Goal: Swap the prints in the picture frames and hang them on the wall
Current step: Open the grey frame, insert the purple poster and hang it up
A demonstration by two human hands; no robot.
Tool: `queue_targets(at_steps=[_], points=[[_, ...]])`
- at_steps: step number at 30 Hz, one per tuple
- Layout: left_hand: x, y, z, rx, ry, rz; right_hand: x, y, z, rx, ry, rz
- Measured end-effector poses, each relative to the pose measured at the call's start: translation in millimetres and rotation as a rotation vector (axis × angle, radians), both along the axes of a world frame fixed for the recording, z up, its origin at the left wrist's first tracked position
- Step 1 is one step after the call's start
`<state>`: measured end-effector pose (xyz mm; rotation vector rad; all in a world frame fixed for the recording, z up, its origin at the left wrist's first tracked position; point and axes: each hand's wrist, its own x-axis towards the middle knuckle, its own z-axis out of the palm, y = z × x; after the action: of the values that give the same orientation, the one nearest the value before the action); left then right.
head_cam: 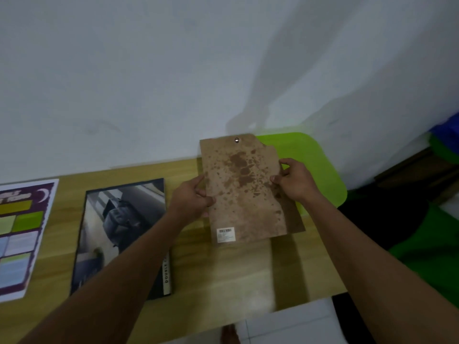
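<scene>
A stained brown backing board (244,192) with a small metal hanger (237,140) near its top and a white barcode label (225,234) at its bottom is held above the wooden table (223,281). My left hand (191,197) grips its left edge and my right hand (294,181) grips its right edge. To the left, a dark print (121,234) in a black frame lies flat on the table. A purple and green print (18,234) on white paper lies at the far left.
A white wall (173,70) rises just behind the table. A bright green plastic stool (315,165) stands at the table's right end, behind the board. Green and dark objects (427,244) fill the right side. White floor tiles (293,324) show below the table's front edge.
</scene>
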<state>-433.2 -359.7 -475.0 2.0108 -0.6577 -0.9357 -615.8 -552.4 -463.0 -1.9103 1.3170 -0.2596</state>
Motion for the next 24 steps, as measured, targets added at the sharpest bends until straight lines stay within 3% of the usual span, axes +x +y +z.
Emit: queue_targets(at_steps=[8, 24], points=[[-1.5, -13.1, -8.3, 0.013, -0.083, -0.022, -8.3, -7.3, -2.4, -0.129, 0.161, 0.052], [-11.5, 2.0, 6.9, 0.073, -0.385, -0.072, -21.5, 6.7, 16.5, -0.3, 0.295, 0.221]])
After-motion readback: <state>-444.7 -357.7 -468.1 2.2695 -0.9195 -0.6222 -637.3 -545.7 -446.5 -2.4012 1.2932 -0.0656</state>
